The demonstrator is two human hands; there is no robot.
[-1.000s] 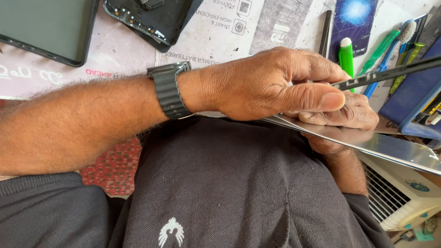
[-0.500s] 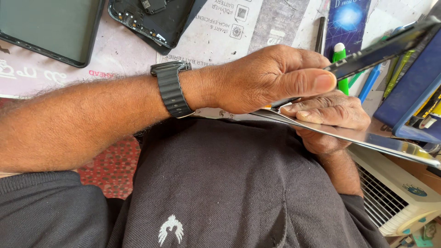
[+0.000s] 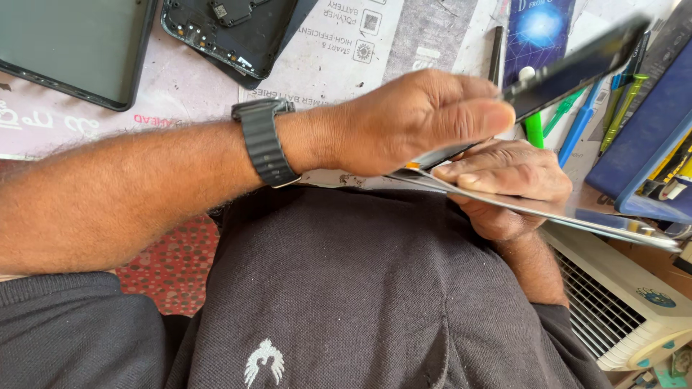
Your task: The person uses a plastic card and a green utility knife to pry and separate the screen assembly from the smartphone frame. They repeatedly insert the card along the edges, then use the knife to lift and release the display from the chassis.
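Dark flat tablet with black frame (image 3: 68,50): far left, lying on the bench (image 3: 180,79). Opened black phone housing with exposed parts (image 3: 231,32): just right of the tablet. Black ribbed wristband (image 3: 264,142): on the left forearm. Left hand (image 3: 411,122): grip clenched on a dark thin panel (image 3: 577,68), tilted up to the right, blurred. Right hand (image 3: 504,187): beneath, grip grasping a thin silver flat plate (image 3: 577,216); the two meet near the hands. Green and blue pens (image 3: 577,122): behind.

Dark tablet (image 3: 68,47), opened phone body (image 3: 227,29), green and blue pens (image 3: 577,122) on bench.
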